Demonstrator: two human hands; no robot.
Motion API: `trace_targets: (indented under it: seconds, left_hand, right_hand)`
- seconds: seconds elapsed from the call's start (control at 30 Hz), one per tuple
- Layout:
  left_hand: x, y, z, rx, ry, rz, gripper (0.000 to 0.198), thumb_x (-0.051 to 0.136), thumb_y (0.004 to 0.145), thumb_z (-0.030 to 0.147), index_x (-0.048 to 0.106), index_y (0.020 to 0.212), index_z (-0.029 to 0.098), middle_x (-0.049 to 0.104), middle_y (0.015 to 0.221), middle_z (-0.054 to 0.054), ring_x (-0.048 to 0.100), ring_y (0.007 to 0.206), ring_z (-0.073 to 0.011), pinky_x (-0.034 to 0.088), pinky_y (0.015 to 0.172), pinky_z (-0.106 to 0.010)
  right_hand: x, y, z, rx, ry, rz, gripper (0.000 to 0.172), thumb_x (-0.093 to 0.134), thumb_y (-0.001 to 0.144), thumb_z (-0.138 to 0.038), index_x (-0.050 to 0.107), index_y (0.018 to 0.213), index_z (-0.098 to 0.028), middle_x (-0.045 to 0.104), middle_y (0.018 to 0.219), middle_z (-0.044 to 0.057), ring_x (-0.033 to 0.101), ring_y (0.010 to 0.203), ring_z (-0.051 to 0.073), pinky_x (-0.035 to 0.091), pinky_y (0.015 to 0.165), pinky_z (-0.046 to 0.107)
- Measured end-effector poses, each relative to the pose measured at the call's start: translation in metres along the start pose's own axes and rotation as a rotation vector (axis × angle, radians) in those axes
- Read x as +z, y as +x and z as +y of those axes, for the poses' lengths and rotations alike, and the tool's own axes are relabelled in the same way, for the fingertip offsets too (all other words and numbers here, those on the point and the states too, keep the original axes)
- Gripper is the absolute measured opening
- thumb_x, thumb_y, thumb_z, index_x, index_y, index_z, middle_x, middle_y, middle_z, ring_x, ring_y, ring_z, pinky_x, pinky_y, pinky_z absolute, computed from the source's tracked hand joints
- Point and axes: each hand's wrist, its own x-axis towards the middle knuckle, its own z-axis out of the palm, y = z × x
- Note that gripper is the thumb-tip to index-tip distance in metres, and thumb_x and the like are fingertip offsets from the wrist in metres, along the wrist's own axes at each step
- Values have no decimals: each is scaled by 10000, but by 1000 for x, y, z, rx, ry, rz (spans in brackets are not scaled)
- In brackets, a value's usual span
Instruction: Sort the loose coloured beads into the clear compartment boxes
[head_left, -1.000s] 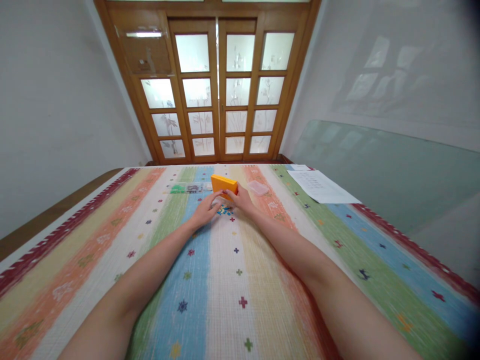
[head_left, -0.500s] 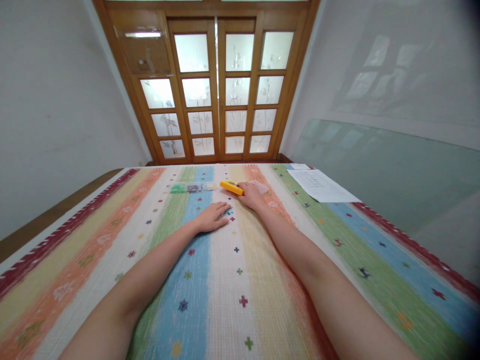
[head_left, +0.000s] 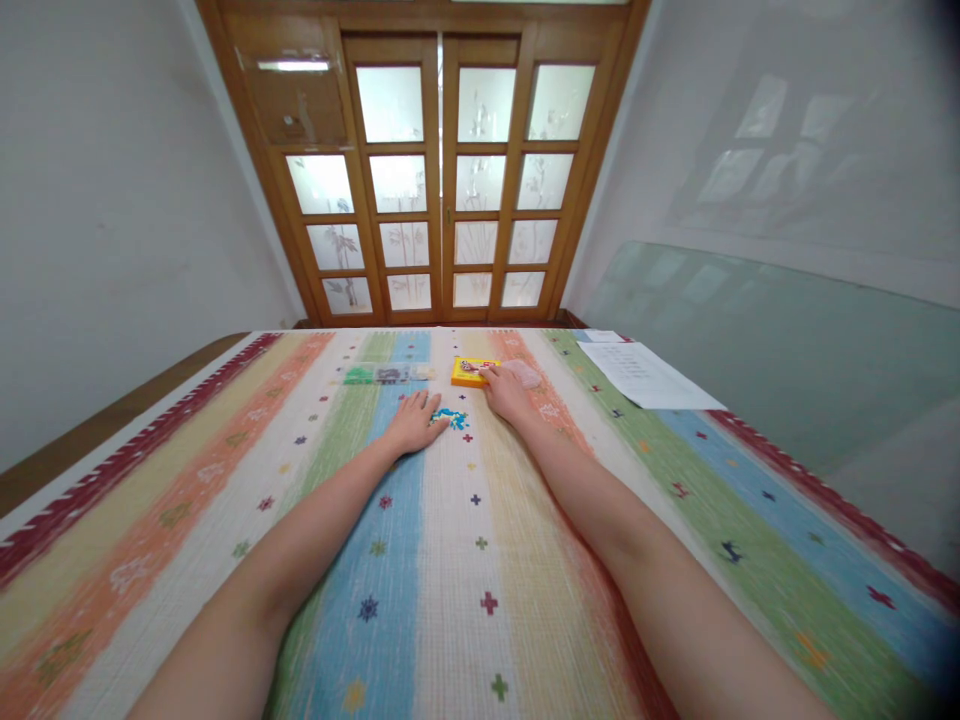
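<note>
My left hand lies on the striped tablecloth with its fingers spread, holding nothing. Right beside its fingertips is a small scattered heap of blue and whitish pieces, too tiny to name. A shallow yellow box with a dark and red pattern on its upper side rests beyond the heap. My right hand has its fingers closed on the right end of this box. Just behind that hand lies a pale pink, crumpled-looking item, partly hidden.
A clear flat case with green and dark contents lies left of the yellow box. Printed paper sheets are at the far right of the tablecloth. Wooden glazed doors stand behind, and a glass panel leans along the right wall.
The yellow box has gone from tilted to lying flatter, still at my right hand. My left hand has shifted left, uncovering more of the blue pieces.
</note>
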Motion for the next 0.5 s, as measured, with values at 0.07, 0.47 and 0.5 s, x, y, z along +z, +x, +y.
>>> trace_targets:
  seconds: [0.07, 0.47, 0.5]
  left_hand:
    - [-2, 1, -1, 66, -19, -30, 690, 500, 1013, 602, 478, 1574, 201, 404, 1668, -189, 356, 1554, -381, 235, 1266, -588]
    - [-19, -7, 11, 241, -385, -5, 371, 537, 1007, 326, 723, 1308, 214, 752, 1296, -78, 691, 1172, -236, 511, 1079, -387]
    - [-19, -6, 10, 210, -373, 24, 344, 533, 1006, 310, 745, 1259, 214, 767, 1254, -73, 698, 1141, -235, 518, 1062, -386]
  right_hand:
    - [5, 2, -3, 32, -12, 52, 452, 536, 1002, -193, 619, 1447, -199, 625, 1430, 167, 545, 1327, 303, 394, 1151, 460]
    - [43, 71, -57, -134, 55, -2, 474, 596, 1004, -297, 612, 1465, -189, 609, 1482, 149, 551, 1352, 273, 390, 1172, 406]
    - [45, 77, -62, -141, 48, -17, 474, 600, 1005, -304, 610, 1467, -201, 618, 1472, 145, 554, 1345, 276, 389, 1170, 412]
